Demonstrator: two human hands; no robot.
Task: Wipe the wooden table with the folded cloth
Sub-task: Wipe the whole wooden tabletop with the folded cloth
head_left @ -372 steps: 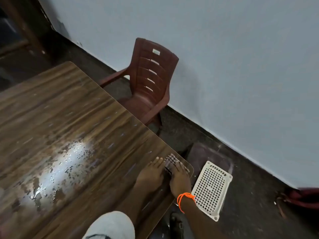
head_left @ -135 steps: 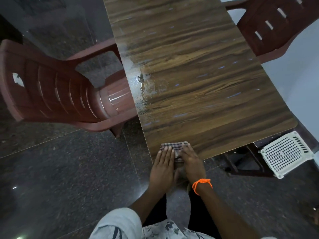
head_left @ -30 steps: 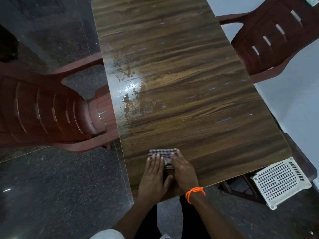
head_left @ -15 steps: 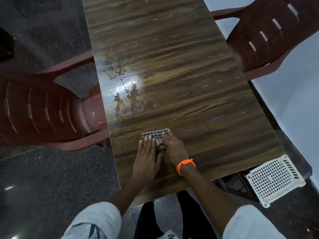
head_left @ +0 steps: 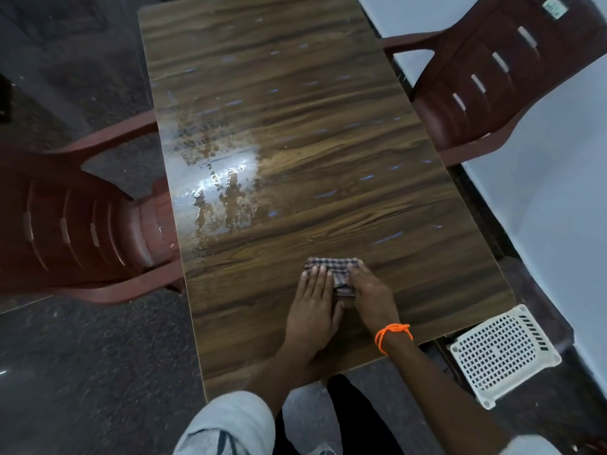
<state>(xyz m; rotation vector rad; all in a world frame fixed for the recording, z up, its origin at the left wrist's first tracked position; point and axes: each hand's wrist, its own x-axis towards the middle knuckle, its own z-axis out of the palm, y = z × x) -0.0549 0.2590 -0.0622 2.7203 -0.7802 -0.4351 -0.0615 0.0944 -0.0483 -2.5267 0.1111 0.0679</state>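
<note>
off to the left of my hands, a brown plastic chair (head_left: 82, 224) sits tight against the table edge, and ahead-left of the cloth lies a wet, shiny patch (head_left: 220, 178) on the wooden table (head_left: 328, 110). i judge that patch is the risk on this side — if i push into it with a cloth this small, it may only smear the water toward the edge and over onto the chair seat.

my left hand (head_left: 312, 310) lies flat, fingers straight, palm pressing the near-left part of the folded cloth (head_left: 331, 267); it grips nothing, it only bears down. the checked cloth lies on the table right under my fingertips, its far edge showing ahead of them.

my right hand (head_left: 371, 297), with an orange thread (head_left: 392, 334) at the wrist, presses the right part, fingers slightly bent over it. with no real hold — only pressure — the folds could slide open or bunch if one palm leads the other.

right of my hands, a white perforated stool (head_left: 499, 353) stands on the floor near the table corner; a wide sweep could carry drips that way.
</note>
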